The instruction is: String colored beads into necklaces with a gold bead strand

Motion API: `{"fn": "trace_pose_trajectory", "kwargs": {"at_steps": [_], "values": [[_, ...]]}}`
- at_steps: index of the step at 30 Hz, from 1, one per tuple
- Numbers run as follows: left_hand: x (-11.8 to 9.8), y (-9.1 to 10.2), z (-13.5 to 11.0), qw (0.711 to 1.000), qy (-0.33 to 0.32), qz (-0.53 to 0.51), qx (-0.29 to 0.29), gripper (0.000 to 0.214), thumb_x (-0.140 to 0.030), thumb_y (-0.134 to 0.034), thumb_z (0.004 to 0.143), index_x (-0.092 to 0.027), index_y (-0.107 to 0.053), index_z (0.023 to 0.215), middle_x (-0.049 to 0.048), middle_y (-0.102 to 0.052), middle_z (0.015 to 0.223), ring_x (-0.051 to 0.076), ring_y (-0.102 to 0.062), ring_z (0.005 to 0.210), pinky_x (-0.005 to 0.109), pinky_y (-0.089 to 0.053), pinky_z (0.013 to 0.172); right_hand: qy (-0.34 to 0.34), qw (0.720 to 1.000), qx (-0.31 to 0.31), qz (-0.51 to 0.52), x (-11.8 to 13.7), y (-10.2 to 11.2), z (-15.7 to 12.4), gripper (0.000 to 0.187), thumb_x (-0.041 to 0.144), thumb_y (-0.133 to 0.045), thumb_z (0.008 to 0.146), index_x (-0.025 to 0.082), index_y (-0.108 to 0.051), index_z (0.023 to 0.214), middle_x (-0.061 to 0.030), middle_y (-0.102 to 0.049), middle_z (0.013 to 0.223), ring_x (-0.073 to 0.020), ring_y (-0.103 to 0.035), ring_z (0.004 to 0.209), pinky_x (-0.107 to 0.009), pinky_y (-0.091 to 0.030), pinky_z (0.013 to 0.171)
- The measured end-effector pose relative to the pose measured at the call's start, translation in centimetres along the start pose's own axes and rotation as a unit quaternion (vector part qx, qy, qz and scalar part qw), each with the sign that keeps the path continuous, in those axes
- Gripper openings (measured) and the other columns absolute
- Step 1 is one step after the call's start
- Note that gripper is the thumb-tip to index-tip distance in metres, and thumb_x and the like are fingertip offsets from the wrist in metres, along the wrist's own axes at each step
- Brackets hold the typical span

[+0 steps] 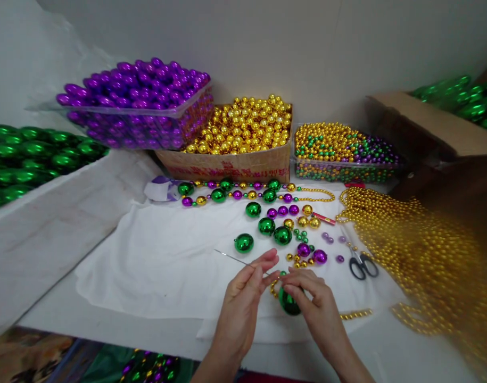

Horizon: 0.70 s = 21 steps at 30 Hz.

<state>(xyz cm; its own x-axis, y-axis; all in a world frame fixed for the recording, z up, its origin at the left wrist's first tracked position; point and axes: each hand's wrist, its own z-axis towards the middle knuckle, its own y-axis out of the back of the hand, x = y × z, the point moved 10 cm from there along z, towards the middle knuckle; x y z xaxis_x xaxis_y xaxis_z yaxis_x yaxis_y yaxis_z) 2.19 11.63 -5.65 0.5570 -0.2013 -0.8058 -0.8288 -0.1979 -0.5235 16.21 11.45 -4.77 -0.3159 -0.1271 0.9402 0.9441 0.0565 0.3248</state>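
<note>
My left hand (247, 292) pinches a long thin needle (232, 257) between thumb and fingers, its tip pointing up and to the left. Close beside it, my right hand (313, 298) has its fingertips together at the needle's lower end, over a large shiny green ball bead (288, 301). What exactly those fingertips grip is too small to make out. A short run of gold beads (274, 288) hangs between the hands. Loose green balls (282, 235), purple balls (319, 256) and small gold beads (301, 262) lie on the white cloth (147, 266) just beyond my hands.
A finished-looking bead strand (237, 195) lies across the back of the cloth. Black-handled scissors (363, 267) rest at right beside heaped gold bead chains (411, 250). Behind stand a purple-bead tub (179, 113), a gold-bead carton (227, 166) and a mixed-bead tray (343, 171).
</note>
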Motion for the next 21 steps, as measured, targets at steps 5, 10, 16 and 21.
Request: {"fn": "trace_pose_trajectory", "kwargs": {"at_steps": [5,10,16,21], "values": [[0.7,0.1,0.1,0.998,0.051,-0.046,-0.002,0.018,-0.031,-0.070,0.078,-0.015,-0.072,0.087,0.0125,-0.062,0.123,0.030,-0.059,0.110,0.039,-0.049,0.090,-0.019,0.998,-0.033,0.043,0.4,2.3,0.0,0.015,0.028,-0.059,0.087,0.021,-0.068,0.077,-0.0026,-0.066,0.081,-0.0184,-0.059,0.079,-0.030,-0.045,0.070],[1.2,-0.5,-0.1,0.997,0.064,-0.028,0.038,0.017,-0.029,-0.069,0.079,-0.014,-0.073,0.086,0.0141,-0.067,0.113,0.027,-0.064,0.096,0.037,-0.051,0.084,-0.030,0.998,-0.014,0.055,1.2,3.8,-0.9,0.017,0.031,-0.057,0.088,0.022,-0.068,0.078,-0.0034,-0.066,0.082,-0.0196,-0.059,0.083,-0.030,-0.045,0.070],[3.1,-1.7,3.3,0.966,0.045,0.212,0.139,0.016,-0.022,-0.067,0.078,-0.017,-0.075,0.091,0.0119,-0.069,0.101,0.026,-0.062,0.091,0.033,-0.049,0.081,-0.085,0.987,-0.100,0.089,-0.8,8.1,-1.3,0.013,0.035,-0.062,0.084,0.024,-0.068,0.082,-0.0049,-0.068,0.099,-0.0197,-0.062,0.088,-0.028,-0.050,0.072],[4.3,-2.7,6.9,0.929,-0.116,0.328,0.127,0.016,-0.012,-0.067,0.075,-0.024,-0.075,0.081,0.0072,-0.066,0.094,0.023,-0.056,0.093,0.030,-0.039,0.095,-0.055,0.991,-0.121,0.017,0.1,9.9,-1.4,0.014,0.035,-0.062,0.083,0.023,-0.068,0.079,-0.0062,-0.067,0.099,-0.0229,-0.060,0.096,-0.030,-0.049,0.073]]}}
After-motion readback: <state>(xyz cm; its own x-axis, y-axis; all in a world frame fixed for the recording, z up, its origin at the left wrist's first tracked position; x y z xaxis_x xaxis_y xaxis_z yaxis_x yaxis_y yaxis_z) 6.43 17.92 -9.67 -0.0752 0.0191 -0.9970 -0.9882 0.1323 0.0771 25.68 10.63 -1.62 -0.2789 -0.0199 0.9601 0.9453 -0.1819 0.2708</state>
